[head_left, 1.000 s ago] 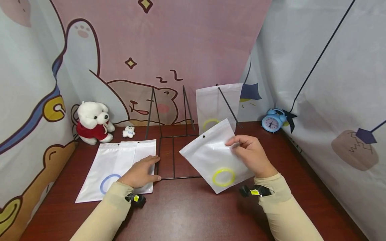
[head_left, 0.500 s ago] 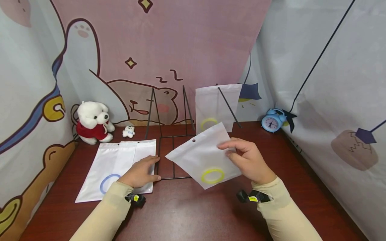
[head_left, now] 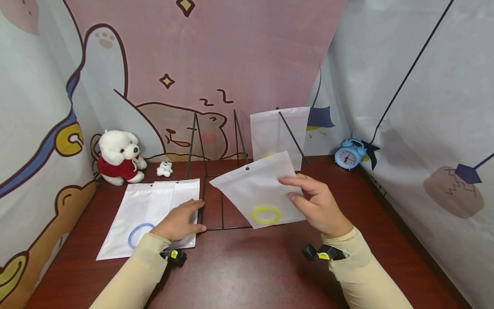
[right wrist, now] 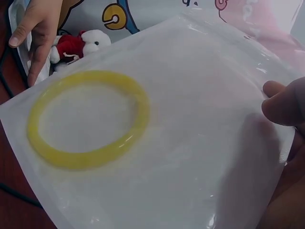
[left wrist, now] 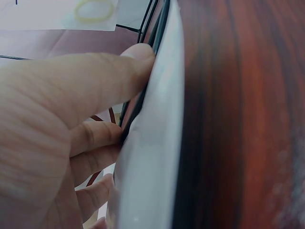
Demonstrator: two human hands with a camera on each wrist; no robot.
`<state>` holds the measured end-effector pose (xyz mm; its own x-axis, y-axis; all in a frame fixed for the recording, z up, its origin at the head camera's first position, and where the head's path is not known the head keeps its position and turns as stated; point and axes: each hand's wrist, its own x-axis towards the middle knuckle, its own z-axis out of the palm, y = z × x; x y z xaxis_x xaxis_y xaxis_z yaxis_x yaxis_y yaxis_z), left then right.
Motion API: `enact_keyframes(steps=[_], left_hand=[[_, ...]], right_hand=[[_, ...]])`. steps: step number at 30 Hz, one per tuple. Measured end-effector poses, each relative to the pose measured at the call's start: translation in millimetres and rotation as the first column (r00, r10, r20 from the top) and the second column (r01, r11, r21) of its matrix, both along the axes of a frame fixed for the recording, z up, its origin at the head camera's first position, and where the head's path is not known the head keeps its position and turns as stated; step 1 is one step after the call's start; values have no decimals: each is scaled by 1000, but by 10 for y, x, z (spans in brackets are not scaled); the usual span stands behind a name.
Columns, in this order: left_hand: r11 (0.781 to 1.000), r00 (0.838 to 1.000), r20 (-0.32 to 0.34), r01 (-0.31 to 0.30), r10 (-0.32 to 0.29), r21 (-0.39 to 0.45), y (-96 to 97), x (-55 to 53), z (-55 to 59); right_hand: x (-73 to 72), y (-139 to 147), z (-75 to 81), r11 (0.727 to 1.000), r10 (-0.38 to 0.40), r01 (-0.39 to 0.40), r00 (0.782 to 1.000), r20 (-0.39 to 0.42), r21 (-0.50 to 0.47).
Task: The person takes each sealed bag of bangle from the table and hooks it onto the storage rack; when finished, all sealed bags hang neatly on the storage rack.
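Observation:
My right hand [head_left: 322, 208] pinches the right edge of a white zip-lock bag [head_left: 264, 184] between thumb and fingers. A yellow ring [right wrist: 88, 160] shows through this bag, which hangs tilted above a black wire rack [head_left: 222, 206]. Its small hang hole [head_left: 247, 168] points up toward the back. My left hand [head_left: 179, 221] lies over white bags [head_left: 154, 197] on the table, fingers spread. In the left wrist view its thumb and fingertips touch the rack's black side rod [left wrist: 138, 102]. A bag [head_left: 266, 133] hangs on the rack's right-hand prong, its lower part partly covered by the held one.
The bags under my left hand show a blue ring [head_left: 133, 236]. Behind them sit a white plush dog [head_left: 119, 159] in red and a tiny white bear figure [head_left: 165, 169]. A blue alarm clock [head_left: 347, 158] stands at the back right. Two more prongs [head_left: 240, 137] rise from the rack.
My right hand has moved slightly left, carrying the yellow-ring bag left and up over the rack, its hang hole swinging left. My left hand has stayed in place.

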<state>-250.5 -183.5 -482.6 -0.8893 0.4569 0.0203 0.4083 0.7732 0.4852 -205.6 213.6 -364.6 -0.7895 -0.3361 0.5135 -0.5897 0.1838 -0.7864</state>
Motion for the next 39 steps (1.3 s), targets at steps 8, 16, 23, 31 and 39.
enact_keyframes(steps=[8,16,23,31,39], left_hand=[[1000,1000,-6,1,-1,-10,5,3,6],[1000,1000,4,0,1,-9,6,7,9],[1000,1000,5,-3,3,-14,1,7,4],[1000,1000,2,3,-3,-14,-4,-3,-1],[1000,1000,9,2,-2,-10,1,3,5]], right_hand=[[-30,18,-19,1000,-6,6,1000,-9,-7],[-71,19,-50,1000,19,-20,1000,12,20],[-101,-22,-90,999,-17,18,1000,-25,40],[-92,-87,-98,984,-133,148,980,-146,94],[-98,-74,-126,977,-143,165,977,-160,133]])
